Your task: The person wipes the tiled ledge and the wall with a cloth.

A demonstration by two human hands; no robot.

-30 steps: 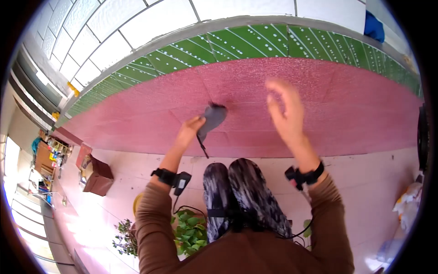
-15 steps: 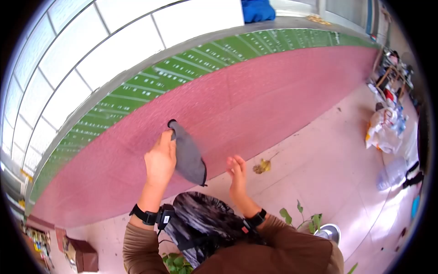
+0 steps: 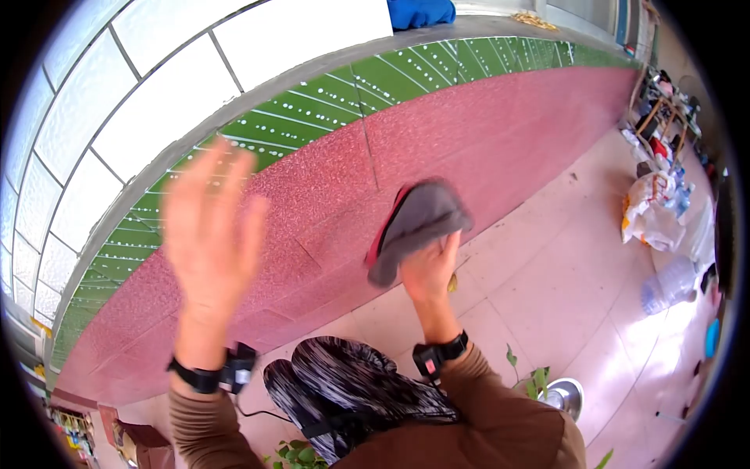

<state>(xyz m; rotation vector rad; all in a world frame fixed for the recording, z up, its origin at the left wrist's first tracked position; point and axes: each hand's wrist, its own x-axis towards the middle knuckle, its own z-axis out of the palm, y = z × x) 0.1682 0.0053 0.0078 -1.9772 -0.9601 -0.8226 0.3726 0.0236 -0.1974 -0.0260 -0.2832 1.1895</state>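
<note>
- Holding the grey fabric item (image 3: 426, 215) in the head view, the right hand (image 3: 428, 273) has it gripped along its lower edge, one digit showing against the cloth and the others mostly hidden.
- The item is in front of the pink wall (image 3: 312, 211), above the tiled floor (image 3: 539, 258); whether it touches the wall I cannot tell.
- The left hand (image 3: 205, 254) is empty, raised and blurred, its fingers extended in front of the green band (image 3: 324, 102), well apart from the right.
- The item looks light and soft: it bends over the right hand, so it probably gives easily under pressure and does not hold a firm shape.
- A red edge (image 3: 381, 234) shows along its left side; this suggests a lining or second layer that may slide against the grey.
- It seems neither fragile nor slippery, though blur hides the weave.
- Best hold, I judge: a pinch through all layers at the lower edge, with the free left hand steadying the far upper side.
</note>
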